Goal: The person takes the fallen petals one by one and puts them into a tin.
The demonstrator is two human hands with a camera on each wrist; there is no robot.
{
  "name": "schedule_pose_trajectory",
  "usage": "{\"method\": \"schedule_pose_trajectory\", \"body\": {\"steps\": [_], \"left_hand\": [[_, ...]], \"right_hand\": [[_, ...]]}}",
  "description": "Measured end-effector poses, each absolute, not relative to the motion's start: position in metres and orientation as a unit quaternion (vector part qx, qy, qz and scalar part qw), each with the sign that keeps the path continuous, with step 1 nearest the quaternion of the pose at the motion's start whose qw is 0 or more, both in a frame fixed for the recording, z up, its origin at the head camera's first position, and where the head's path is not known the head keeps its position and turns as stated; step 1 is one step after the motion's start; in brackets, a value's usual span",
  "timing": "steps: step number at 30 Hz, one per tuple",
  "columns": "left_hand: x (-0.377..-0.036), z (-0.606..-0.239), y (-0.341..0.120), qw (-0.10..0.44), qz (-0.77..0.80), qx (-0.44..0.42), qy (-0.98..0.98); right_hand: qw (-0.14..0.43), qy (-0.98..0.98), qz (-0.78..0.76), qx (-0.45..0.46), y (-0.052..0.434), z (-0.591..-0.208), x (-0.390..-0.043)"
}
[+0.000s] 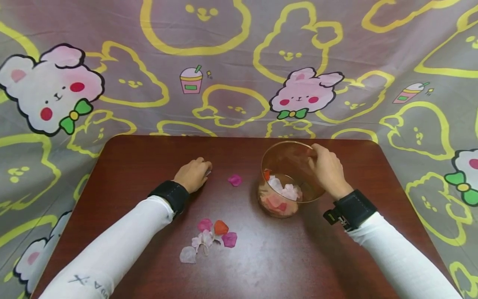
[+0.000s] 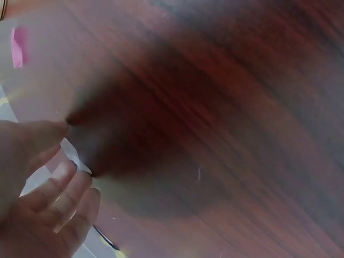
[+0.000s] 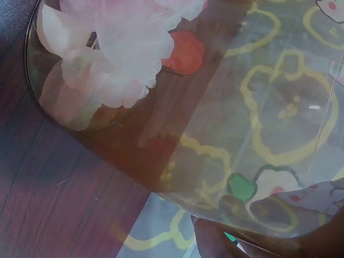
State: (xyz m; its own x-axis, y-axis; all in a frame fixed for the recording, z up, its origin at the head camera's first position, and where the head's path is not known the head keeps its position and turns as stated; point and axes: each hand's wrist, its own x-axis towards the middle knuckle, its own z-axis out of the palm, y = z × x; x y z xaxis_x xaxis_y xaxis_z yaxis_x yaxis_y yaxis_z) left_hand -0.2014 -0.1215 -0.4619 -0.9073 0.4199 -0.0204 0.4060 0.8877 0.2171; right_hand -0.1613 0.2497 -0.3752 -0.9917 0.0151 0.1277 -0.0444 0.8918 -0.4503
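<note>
My left hand (image 1: 193, 174) is low over the tabletop, left of centre. In the left wrist view its thumb and fingers pinch a small white petal (image 2: 76, 153). My right hand (image 1: 329, 169) grips the far right rim of a clear, amber-tinted bowl (image 1: 286, 155). The bowl leans to the right. White petals (image 1: 288, 191) lie inside it with a few red and orange ones. In the right wrist view, a cluster of pale petals (image 3: 123, 59) and an orange-red petal (image 3: 185, 52) show through the bowl's wall.
A magenta petal (image 1: 235, 180) lies between the left hand and the bowl. Nearer the front are several loose petals: pink (image 1: 205, 225), orange (image 1: 221, 227), magenta (image 1: 229, 239) and white (image 1: 188, 255). Behind the brown table (image 1: 149, 153) hangs a cartoon-printed cloth (image 1: 231, 66).
</note>
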Motion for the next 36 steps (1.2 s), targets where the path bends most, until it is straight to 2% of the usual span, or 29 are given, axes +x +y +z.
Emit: {"method": "schedule_pose_trajectory", "body": {"steps": [9, 23, 30, 36], "left_hand": [[-0.199, -0.468, -0.125, 0.005, 0.123, 0.227, 0.966], [-0.202, -0.47, -0.131, 0.003, 0.143, 0.231, 0.962], [-0.203, -0.462, -0.134, 0.005, 0.148, 0.226, 0.963], [-0.214, -0.44, -0.13, -0.008, 0.153, 0.227, 0.962]], "right_hand": [[0.065, -0.971, 0.228, 0.011, 0.25, -0.377, -0.164], [0.061, -0.971, 0.229, 0.005, 0.249, -0.375, -0.165], [0.063, -0.971, 0.23, 0.01, 0.249, -0.375, -0.164], [0.065, -0.971, 0.229, 0.01, 0.25, -0.374, -0.163]]}}
